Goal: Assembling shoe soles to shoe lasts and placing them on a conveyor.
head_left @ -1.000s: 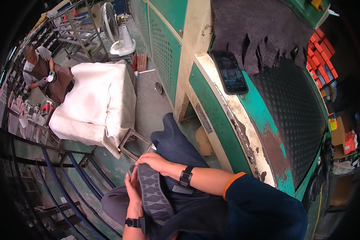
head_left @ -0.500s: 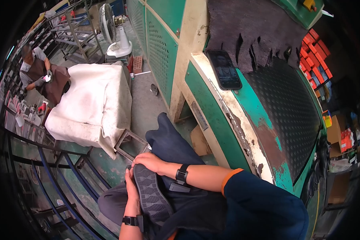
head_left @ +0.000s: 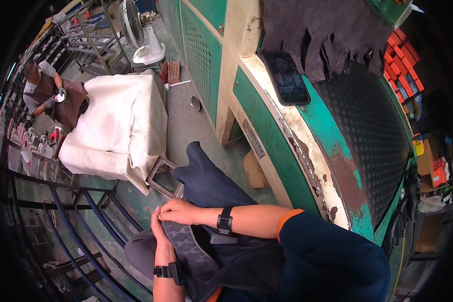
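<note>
A dark shoe (head_left: pixel 190 247) lies across my lap, its patterned grey sole turned up. My left hand (head_left: pixel 159 229) holds the far end of the shoe from its left side, palm along the edge. Over the same end curls my right hand (head_left: pixel 180 211), its fingers bent and meeting the left fingertips. What the fingertips press on is hidden behind the hands. Each wrist carries a black strap with a small dark box. Dark cloth (head_left: pixel 251 264) covers my lap under the shoe.
A phone (head_left: pixel 285 78) rests on the ledge of a worn green machine (head_left: pixel 307 166) at the right. Ahead stands a bench under a white cloth (head_left: pixel 110 126), with a seated person (head_left: pixel 50 93) beyond it. Dark metal rails (head_left: pixel 93 241) run at the left; a fan (head_left: pixel 148 48) stands farther back.
Both hands have shifted slightly left on the shoe's far end, and the right hand now covers more of it. The shoe's sole has tilted a little. The phone screen looks brighter.
</note>
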### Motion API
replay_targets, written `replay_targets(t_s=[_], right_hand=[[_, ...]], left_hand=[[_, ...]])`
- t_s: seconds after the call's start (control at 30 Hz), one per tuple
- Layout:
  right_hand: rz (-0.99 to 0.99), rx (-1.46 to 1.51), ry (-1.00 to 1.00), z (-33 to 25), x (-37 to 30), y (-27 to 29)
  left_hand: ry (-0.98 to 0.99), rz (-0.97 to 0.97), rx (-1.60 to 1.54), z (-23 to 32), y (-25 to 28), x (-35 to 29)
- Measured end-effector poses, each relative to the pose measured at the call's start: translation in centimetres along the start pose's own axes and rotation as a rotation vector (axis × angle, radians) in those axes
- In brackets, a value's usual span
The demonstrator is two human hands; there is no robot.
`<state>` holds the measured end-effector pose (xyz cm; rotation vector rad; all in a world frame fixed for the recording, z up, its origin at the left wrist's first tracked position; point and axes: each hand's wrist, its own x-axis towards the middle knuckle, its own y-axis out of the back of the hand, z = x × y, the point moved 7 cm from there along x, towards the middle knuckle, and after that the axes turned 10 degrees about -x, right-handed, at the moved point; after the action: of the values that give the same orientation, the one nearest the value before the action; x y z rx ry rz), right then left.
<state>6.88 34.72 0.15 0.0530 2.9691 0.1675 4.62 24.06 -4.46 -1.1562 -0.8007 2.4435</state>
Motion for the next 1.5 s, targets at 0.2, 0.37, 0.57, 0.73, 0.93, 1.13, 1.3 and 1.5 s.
replay_targets(t_s=[0.2, 0.37, 0.57, 0.73, 0.93, 1.13, 1.3, 1.5], right_hand=[[0.072, -0.080, 0.098, -1.4, -1.9, -1.1], [0.119, -0.006, 0.365, -7.0, -4.1, -0.6], [0.069, -0.010, 0.142, -5.2, -1.2, -0.8], [0.034, 0.065, 0.014, -4.2, 0.8, -1.1], [-0.095, 0.457, -0.214, -3.1, 2.1, -1.4], [-0.130, 0.650, -0.302, -3.8, 1.3, -2.2], [-0.195, 0.742, -0.198, -5.9, 1.1, -2.8], [0.112, 0.194, 0.017, -0.3, 1.8, 1.7]], left_hand=[[-0.111, 0.085, 0.087, 0.2, -0.1, -3.0], [-0.364, -0.350, 0.336, 2.9, -5.2, -6.3], [-0.239, 0.045, 0.002, 2.2, -0.1, -6.2], [0.089, -0.020, -0.100, -1.2, 2.1, -11.4], [0.299, -0.211, -0.382, -5.7, -4.9, -17.5], [0.286, -0.066, -0.481, -5.0, -5.2, -18.7], [0.153, -0.084, -0.484, -3.2, -7.1, -20.5], [0.148, -0.083, -0.350, -3.4, -5.8, -21.1]])
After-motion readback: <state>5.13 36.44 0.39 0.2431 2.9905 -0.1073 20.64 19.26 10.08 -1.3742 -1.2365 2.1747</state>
